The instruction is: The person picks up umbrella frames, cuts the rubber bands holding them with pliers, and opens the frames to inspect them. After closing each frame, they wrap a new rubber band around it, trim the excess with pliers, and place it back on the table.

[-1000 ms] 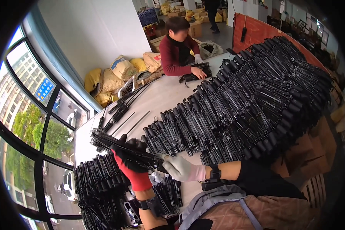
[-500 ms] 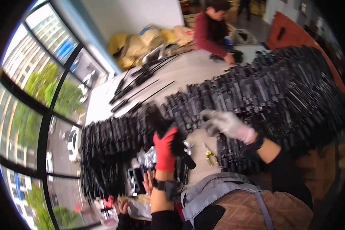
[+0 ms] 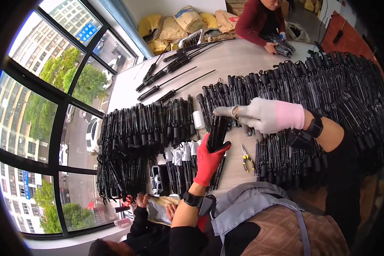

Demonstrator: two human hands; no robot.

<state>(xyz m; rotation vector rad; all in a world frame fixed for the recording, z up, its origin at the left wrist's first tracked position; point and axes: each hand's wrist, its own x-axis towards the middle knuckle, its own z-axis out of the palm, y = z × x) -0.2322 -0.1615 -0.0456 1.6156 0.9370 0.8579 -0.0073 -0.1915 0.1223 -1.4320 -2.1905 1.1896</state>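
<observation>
My left hand [image 3: 210, 164], in a red glove with a black palm, is wrapped round a black folded umbrella frame [image 3: 218, 132], which stands nearly upright. At its upper end are the fingers of my right hand [image 3: 262, 115], in a whitish glove with a pink cuff. The index finger lies across the top; the rest curl, partly hidden. Below my right hand, pliers [image 3: 247, 160] with yellow and black handles lie on the table. A small white cylinder [image 3: 198, 120] stands left of the held frame.
Rows of black umbrella frames [image 3: 286, 87] cover much of the table [image 3: 230, 55], with another pile [image 3: 145, 126] at left. Loose frames [image 3: 170, 70] lie at the back. White-wrapped frames [image 3: 181, 160] and a tape dispenser [image 3: 158, 179] are near left. Co-workers sit across [image 3: 260, 25] and at lower left [image 3: 141, 226].
My right hand has come over to the top of the umbrella frame in my left hand. The view has shifted. The co-worker across now handles a bunch of black frames.
</observation>
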